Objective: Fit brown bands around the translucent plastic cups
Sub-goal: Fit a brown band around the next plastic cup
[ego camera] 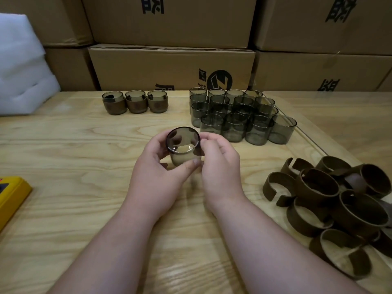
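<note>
Both hands hold one translucent grey cup (182, 145) above the middle of the wooden table, its mouth tilted toward me. My left hand (157, 168) wraps its left side, thumb across the front. My right hand (218, 164) grips its right side, where a dark brown band (198, 152) shows against the cup wall, mostly hidden by fingers. Several bare cups (239, 117) stand clustered at the back right. Three banded cups (135, 101) stand in a row at the back. A heap of loose brown bands (331, 200) lies at the right.
Stacked cardboard boxes (169, 66) wall off the back of the table. White foam sheets (21, 66) sit at the back left. A yellow object (10, 194) lies at the left edge. A glass sheet edge (305, 134) runs under the bare cups.
</note>
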### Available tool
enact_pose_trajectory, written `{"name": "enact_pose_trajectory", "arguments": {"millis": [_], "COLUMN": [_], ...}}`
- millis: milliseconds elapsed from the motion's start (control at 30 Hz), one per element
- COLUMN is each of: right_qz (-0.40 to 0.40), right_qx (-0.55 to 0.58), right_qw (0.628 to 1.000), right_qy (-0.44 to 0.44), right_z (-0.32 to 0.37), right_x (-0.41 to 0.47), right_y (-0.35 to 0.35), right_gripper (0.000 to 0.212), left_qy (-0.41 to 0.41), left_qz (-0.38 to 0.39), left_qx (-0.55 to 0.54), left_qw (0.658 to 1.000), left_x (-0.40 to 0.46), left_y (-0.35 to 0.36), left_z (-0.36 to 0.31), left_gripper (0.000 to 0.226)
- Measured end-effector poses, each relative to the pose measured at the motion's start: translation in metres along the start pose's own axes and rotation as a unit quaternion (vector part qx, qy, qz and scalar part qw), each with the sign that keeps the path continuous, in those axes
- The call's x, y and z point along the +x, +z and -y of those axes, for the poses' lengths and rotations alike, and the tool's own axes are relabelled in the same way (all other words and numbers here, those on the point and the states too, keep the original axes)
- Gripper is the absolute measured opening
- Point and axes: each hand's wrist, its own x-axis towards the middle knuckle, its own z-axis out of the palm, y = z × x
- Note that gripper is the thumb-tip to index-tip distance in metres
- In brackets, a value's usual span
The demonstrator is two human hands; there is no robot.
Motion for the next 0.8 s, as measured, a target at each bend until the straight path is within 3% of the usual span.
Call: {"name": "enact_pose_trajectory", "arguments": {"millis": [167, 267, 367, 633, 800], "right_qz": [0.033, 0.068, 0.078, 0.013, -0.023], "right_qx": [-0.011, -0.067, -0.116, -0.108, -0.076], "right_qw": [0.999, 0.995, 0.990, 0.993, 0.997], "right_qy": [-0.012, -0.041, -0.037, -0.040, -0.009], "right_z": [0.0003, -0.0013, -0.0019, -0.0009, 0.0018], "right_x": [-0.0035, -0.0059, -0.0084, -0.0034, -0.0060], "right_y": [0.0005, 0.0011, 0.0040, 0.0014, 0.0000], "right_gripper": [0.031, 0.051, 0.069, 0.023, 0.037], "left_qy": [-0.006, -0.010, 0.000, 0.020, 0.022], "left_qz": [-0.010, -0.007, 0.017, 0.050, 0.053], "left_qx": [-0.032, -0.023, 0.019, 0.029, 0.024], "left_qw": [0.999, 1.000, 1.000, 0.998, 0.998], "left_x": [0.0008, 0.0003, -0.0011, -0.0052, -0.0049], "left_y": [0.0008, 0.0012, 0.0016, 0.0022, 0.0035], "left_z": [0.0001, 0.0009, 0.0008, -0.0030, -0.0043], "left_gripper": [0.070, 0.074, 0.064, 0.060, 0.063]}}
